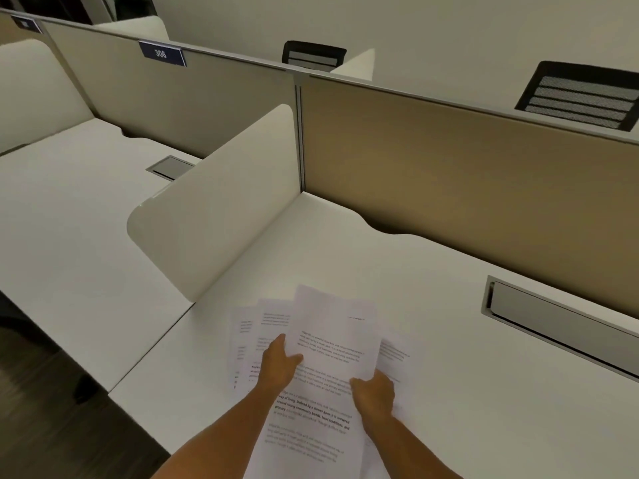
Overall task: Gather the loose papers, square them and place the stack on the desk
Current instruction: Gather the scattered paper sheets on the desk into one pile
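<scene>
Several printed white papers (pixel 330 340) lie fanned and overlapping on the white desk (pixel 432 271), near its front edge. My left hand (pixel 278 366) grips the left edge of the top sheet, thumb on top. At the sheet's right edge, my right hand (pixel 373 392) pinches it lower down. More sheets (pixel 249 337) stick out to the left under my left hand, and one corner (pixel 394 354) shows to the right. A long sheet (pixel 311 433) runs down between my forearms.
A rounded white divider (pixel 221 202) stands left of the papers. A tan partition (pixel 449 174) backs the desk. A grey cable hatch (pixel 553 323) is set in the desk at right. Another desk (pixel 69 209) lies to the left, with dark floor (pixel 41 392) below.
</scene>
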The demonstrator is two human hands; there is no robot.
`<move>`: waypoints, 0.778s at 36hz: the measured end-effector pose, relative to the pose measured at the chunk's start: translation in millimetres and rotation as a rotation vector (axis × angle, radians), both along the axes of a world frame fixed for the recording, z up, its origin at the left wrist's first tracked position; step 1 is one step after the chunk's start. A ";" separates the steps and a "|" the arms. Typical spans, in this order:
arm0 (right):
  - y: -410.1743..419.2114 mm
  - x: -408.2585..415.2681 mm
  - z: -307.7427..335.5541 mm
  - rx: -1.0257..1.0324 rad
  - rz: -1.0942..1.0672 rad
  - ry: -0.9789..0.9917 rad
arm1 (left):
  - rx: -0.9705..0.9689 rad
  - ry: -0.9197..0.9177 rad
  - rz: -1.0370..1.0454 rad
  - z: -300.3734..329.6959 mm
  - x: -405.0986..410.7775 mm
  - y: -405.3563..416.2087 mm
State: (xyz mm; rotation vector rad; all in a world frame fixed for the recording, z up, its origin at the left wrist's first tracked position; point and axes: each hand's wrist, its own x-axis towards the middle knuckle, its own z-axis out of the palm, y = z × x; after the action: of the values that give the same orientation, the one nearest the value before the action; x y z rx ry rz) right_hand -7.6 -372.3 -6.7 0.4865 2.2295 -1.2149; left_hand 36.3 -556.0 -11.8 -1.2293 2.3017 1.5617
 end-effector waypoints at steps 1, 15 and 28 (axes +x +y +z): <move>4.3 -1.3 -0.2 0.082 -0.005 -0.002 | 0.000 -0.006 -0.025 -2.8 -6.9 5.0; 42.7 -21.6 -9.0 0.312 -0.110 -0.182 | -0.091 0.035 -0.365 -28.9 -68.2 60.1; 39.9 -31.8 -8.6 0.155 -0.246 -0.189 | -0.199 -0.003 -0.459 -38.1 -77.6 64.5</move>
State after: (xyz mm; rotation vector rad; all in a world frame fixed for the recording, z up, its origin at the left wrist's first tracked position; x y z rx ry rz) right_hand -39.4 -332.3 -15.3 0.9211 2.1555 -1.0671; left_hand -41.3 -491.5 -49.9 -0.6558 2.5458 1.1952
